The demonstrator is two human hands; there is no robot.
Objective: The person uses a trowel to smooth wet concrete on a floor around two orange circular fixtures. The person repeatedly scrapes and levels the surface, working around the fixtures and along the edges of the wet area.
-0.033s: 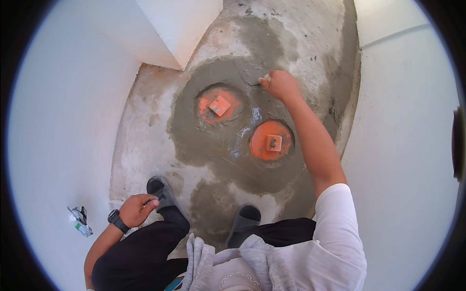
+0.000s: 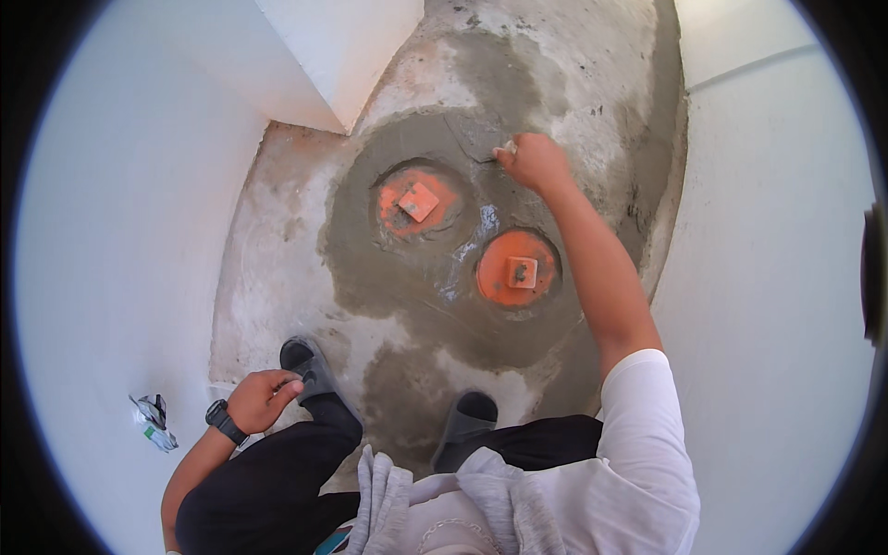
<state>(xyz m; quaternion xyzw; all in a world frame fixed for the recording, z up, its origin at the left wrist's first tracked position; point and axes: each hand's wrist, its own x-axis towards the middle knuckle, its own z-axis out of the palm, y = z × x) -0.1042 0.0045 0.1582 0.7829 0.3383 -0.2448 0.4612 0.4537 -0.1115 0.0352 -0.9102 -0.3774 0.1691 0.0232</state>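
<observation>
Smoothing the mortar [image 2: 370,277]: we judge this to be the step in hand, since the grey layer looks damp around both discs and has a crease [image 2: 467,148] at its far side.
Right hand [image 2: 535,165]: we have it closed on a tool [image 2: 510,147], of which only a pale end shows clearly; we take it for a trowel, its blade too mortar-coloured to make out surely.
Far disc [image 2: 444,190]: we see it orange, smeared grey and sunk in the mortar, with a square block [image 2: 418,202] on top.
Near disc [image 2: 499,259]: we find it brighter, closer to us and further right, beside our forearm [image 2: 597,264].
Left hand [image 2: 259,400]: we hold it away from the mortar, by the left slipper [image 2: 322,377], fingers loosely curled; we cannot tell whether anything is in it.
Next move: in our judgement, it calls for a flat, light pass over the crease, keeping the tool's edge off the far disc.
Pale floor [image 2: 264,240]: we see it beyond the mortar's left edge, where a thin, feathered finish seems called for.
</observation>
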